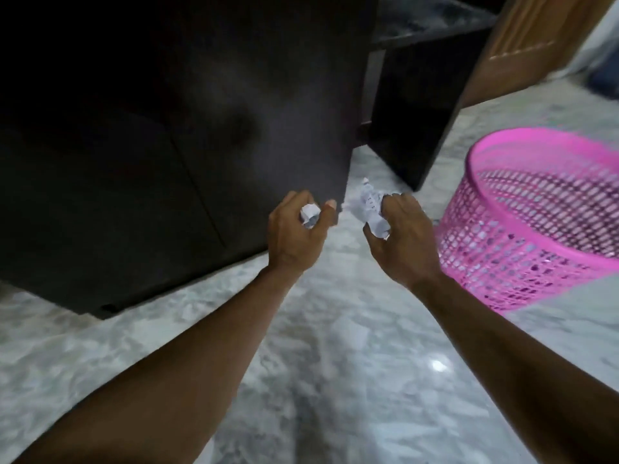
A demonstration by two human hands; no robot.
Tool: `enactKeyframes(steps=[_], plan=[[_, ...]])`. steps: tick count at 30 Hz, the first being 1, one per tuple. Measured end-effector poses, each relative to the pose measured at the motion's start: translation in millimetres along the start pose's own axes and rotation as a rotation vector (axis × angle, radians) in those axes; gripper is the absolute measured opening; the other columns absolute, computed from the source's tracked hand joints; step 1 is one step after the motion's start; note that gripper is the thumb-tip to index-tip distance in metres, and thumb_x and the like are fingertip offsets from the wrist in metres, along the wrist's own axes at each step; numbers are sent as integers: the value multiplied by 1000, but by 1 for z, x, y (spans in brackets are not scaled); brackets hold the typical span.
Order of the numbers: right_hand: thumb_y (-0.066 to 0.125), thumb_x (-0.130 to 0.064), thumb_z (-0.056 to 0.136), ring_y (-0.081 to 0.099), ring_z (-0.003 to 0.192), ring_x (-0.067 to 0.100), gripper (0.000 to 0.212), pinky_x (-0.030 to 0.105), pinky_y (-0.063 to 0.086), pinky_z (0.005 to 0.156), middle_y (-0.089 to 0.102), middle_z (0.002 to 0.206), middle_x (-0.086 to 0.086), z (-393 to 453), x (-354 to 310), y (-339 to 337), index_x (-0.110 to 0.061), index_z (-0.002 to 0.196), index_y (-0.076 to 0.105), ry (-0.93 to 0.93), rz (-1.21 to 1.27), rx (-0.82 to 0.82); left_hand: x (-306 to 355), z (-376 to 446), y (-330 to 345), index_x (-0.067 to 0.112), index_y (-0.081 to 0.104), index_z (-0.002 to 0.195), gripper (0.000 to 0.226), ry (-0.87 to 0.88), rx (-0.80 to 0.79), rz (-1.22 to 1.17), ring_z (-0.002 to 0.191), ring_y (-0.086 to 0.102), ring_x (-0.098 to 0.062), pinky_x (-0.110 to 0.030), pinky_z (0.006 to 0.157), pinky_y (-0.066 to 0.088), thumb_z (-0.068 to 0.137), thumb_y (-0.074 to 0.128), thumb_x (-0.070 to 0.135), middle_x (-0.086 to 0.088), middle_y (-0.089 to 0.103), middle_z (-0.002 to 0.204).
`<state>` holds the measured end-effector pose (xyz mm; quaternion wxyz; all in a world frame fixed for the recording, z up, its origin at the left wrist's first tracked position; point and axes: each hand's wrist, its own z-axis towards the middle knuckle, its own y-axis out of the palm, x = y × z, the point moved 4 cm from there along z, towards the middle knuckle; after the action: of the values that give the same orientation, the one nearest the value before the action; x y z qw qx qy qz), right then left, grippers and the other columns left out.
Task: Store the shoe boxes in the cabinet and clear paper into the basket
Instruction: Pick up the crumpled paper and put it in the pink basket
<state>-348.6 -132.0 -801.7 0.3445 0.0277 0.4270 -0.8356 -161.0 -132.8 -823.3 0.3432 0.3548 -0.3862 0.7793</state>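
My left hand (294,229) grips a small crumpled ball of white paper (310,216) in front of the dark cabinet (150,145). My right hand (402,236) holds a larger crumpled piece of white paper (370,209) just to the right of the cabinet's corner. The pink mesh basket (536,222) stands on the floor right of my right hand, its opening tilted toward me. No shoe boxes are in view.
The cabinet's door (415,105) stands open at the upper middle, dark inside. A brown wooden door (526,41) is behind it at the top right. Grey marbled floor (335,363) spreads below my arms.
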Motion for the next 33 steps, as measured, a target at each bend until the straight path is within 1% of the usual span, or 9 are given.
enactKeyframes(steps=[4, 7, 14, 17, 20, 24, 27, 30, 33], plan=[[55, -21, 87, 50, 77, 34, 17, 30, 18, 66, 59, 79, 15, 15, 76, -93, -5, 85, 56, 184, -122, 97, 91, 30, 73, 13, 47, 65, 40, 104, -33, -121, 63, 52, -20, -37, 60, 42, 89, 62, 43, 2, 50, 67], [58, -23, 88, 56, 76, 39, 19, 40, 32, 66, 62, 79, 21, 16, 130, -144, -5, 87, 60, 279, -221, 99, 149, 46, 124, 10, 52, 70, 39, 209, -88, -112, 67, 54, -22, -39, 62, 45, 91, 64, 40, 0, 52, 71], [68, -38, 92, 69, 95, 46, 39, 45, 52, 80, 74, 101, 27, -7, 229, -186, -2, 105, 70, 555, -384, -200, 217, 44, 270, 12, 60, 105, 41, 213, -399, -2, 98, 60, -29, -35, 78, 47, 93, 60, 51, -11, 58, 107], [74, -59, 81, 68, 107, 40, 62, 47, 56, 90, 74, 113, 15, -26, 251, -180, -12, 118, 61, 718, -431, -440, 200, 25, 323, 20, 49, 144, 76, 125, -688, 209, 134, 51, -35, -48, 107, 46, 90, 45, 73, -12, 47, 148], [62, -90, 58, 67, 116, 38, 103, 47, 55, 98, 72, 125, 10, -34, 258, -176, -19, 133, 57, 793, -396, -540, 187, 11, 340, 32, 45, 150, 78, 171, -778, 320, 143, 44, -33, -55, 115, 39, 90, 35, 80, -4, 42, 157], [57, -85, 68, 62, 122, 40, 87, 46, 50, 105, 74, 123, 11, -35, 254, -187, -23, 128, 70, 728, -417, -416, 200, 16, 326, 26, 59, 137, 57, 380, -539, 234, 134, 48, -29, -49, 111, 42, 94, 50, 62, -6, 55, 140], [58, -61, 77, 57, 117, 38, 61, 45, 44, 100, 68, 121, 14, -44, 246, -207, -17, 117, 70, 699, -412, -81, 196, 28, 300, 25, 61, 127, 45, 361, -297, 228, 124, 50, -26, -42, 101, 45, 87, 64, 46, -7, 53, 128], [68, -40, 78, 54, 114, 39, 56, 47, 45, 94, 52, 127, 18, -64, 231, -234, -12, 125, 56, 905, -338, 366, 172, 32, 272, 26, 51, 130, 55, 56, -166, 217, 120, 53, -29, -43, 90, 52, 82, 71, 45, -7, 45, 131], [67, -51, 84, 62, 114, 44, 68, 49, 49, 97, 52, 137, 22, -95, 235, -235, -11, 135, 47, 1347, -106, 431, 131, 19, 268, 24, 39, 141, 76, -413, -427, 162, 120, 61, -31, -39, 85, 53, 81, 76, 53, -7, 49, 141]])
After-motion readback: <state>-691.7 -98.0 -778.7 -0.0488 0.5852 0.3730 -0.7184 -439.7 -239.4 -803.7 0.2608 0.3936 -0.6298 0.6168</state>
